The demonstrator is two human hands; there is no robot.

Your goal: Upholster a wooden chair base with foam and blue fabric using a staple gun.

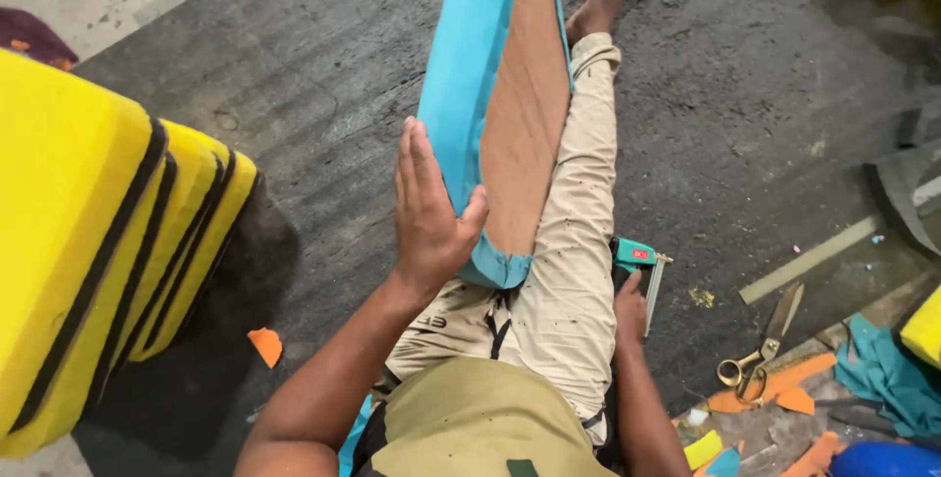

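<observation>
I see the left hand [428, 210] clamped on the blue-covered board [500, 114] resting on my lap, its brown back still bare; the right hand [628, 308] grips the teal staple gun [639, 263] beside my thigh.

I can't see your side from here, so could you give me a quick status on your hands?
Left hand gripping blue-covered panel on the lap. Right hand on teal staple gun beside the leg. Scissors lie right.
</observation>
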